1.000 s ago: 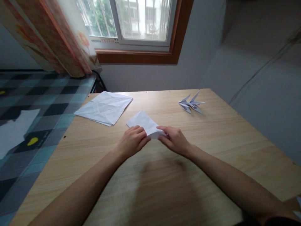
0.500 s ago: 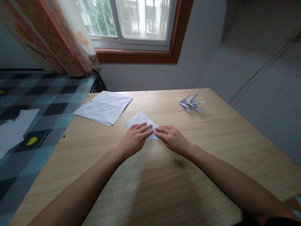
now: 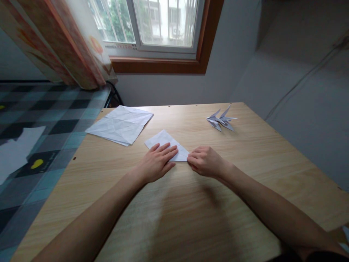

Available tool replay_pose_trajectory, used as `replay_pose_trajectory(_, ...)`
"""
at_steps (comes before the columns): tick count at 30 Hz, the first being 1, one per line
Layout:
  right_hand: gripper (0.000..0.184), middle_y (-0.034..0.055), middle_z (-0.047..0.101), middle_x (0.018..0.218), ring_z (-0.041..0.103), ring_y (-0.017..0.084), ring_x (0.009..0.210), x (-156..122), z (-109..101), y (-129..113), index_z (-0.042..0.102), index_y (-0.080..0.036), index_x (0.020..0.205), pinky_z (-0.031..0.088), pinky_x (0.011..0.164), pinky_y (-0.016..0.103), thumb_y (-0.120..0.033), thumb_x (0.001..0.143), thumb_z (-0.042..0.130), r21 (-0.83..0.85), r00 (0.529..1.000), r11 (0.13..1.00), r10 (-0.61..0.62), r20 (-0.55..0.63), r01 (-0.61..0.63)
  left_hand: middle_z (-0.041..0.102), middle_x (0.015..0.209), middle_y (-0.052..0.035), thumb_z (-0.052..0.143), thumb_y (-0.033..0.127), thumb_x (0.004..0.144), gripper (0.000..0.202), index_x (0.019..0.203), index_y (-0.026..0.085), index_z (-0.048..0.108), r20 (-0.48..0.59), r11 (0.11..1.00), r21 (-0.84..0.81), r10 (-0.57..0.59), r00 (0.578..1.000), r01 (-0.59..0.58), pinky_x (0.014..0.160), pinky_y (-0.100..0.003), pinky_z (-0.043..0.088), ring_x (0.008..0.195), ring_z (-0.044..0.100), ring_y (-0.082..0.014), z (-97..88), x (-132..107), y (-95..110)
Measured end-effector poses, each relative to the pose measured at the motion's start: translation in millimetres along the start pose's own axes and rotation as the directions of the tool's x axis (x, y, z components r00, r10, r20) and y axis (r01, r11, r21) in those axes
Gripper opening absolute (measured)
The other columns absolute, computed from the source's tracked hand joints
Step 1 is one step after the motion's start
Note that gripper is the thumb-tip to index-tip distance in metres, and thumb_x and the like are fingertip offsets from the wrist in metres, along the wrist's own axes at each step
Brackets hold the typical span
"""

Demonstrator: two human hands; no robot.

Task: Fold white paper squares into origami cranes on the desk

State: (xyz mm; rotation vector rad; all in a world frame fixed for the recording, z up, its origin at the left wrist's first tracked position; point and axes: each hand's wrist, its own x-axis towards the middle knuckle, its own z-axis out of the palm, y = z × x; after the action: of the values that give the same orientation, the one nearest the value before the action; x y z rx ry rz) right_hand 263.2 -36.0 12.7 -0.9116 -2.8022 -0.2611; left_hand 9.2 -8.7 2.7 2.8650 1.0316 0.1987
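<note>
A folded piece of white paper point(image 3: 178, 154) lies on the wooden table, one corner pointing away from me and another toward the right. My left hand point(image 3: 159, 162) rests flat across its near left part, fingers stretched out and slightly apart, hiding some of the sheet. At the right corner, my right hand point(image 3: 205, 161) has its fingers curled and pinched on the paper's tip. Fold lines show between the two hands.
Larger creased white sheets point(image 3: 121, 125) lie at the table's far left. Spiky folded paper figures point(image 3: 222, 119) sit at the back right. A checked cloth point(image 3: 62, 109) with torn white paper point(image 3: 19, 149) spreads left of the table point(image 3: 259, 156). A window stands behind.
My right hand has slid right, from the middle of the paper to its right corner, and its fingers have curled in. My left hand stays nearly in place, its fingers a little more spread.
</note>
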Motion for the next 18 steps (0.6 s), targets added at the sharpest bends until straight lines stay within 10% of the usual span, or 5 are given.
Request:
replay_pose_trajectory(6, 0.023, 0.0058, 0.068, 0.073, 0.058, 0.018, 0.069, 0, 7, -4, 0.067, -0.018, 0.084, 0.04, 0.062, 0.031, -0.016, 0.097, 0.048, -0.059, 0.981, 0.998, 0.015, -0.193, -0.026, 0.062, 0.136, -0.01, 0.041, 0.035, 0.1, 0.037, 0.127, 0.02, 0.062, -0.127, 0.994, 0.106, 0.051, 0.991, -0.037, 0.106, -0.048, 0.039, 0.13, 0.051, -0.0287, -4.5, 0, 4)
replay_pose_trajectory(11, 0.031, 0.0092, 0.069, 0.1, 0.063, 0.023, 0.09, -3, 14, -8, 0.058, -0.022, 0.126, 0.05, 0.081, 0.039, -0.028, 0.097, 0.05, 0.181, 0.872, 0.973, 0.21, -0.442, -0.143, 0.069, 0.088, -0.0103, 0.048, 0.026, 0.096, 0.025, 0.096, 0.018, 0.072, -0.323, 0.993, 0.113, 0.0, 0.946, 0.038, 0.08, -0.04, 0.048, 0.088, 0.062, -0.0245, -9.1, -1, 8)
replay_pose_trajectory(15, 0.08, 0.0171, 0.057, 0.129, 0.059, 0.031, 0.113, -1, 23, -1, 0.028, -0.023, 0.151, 0.053, 0.091, 0.049, -0.055, 0.087, 0.064, 0.468, 0.746, 0.868, 0.419, -0.518, -0.163, 0.068, 0.078, -0.0052, 0.054, 0.025, 0.093, 0.021, 0.087, 0.018, 0.072, -0.572, 0.946, -0.323, -0.213, 0.792, 0.021, 0.071, -0.031, 0.049, 0.072, 0.06, -0.0164, -13.2, 0, 15)
replay_pose_trajectory(18, 0.101, 0.0192, 0.047, 0.141, 0.056, 0.033, 0.12, 1, 30, 4, 0.016, -0.025, 0.155, 0.053, 0.094, 0.052, -0.069, 0.078, 0.065, 0.595, 0.758, 0.797, 0.45, -0.471, -0.104, 0.066, 0.065, -0.0005, 0.066, 0.031, 0.084, 0.018, 0.072, 0.017, 0.07, -0.521, 0.716, -0.698, -0.48, 0.706, -0.028, 0.059, -0.026, 0.046, 0.06, 0.058, -0.013, -19.7, 5, 27)
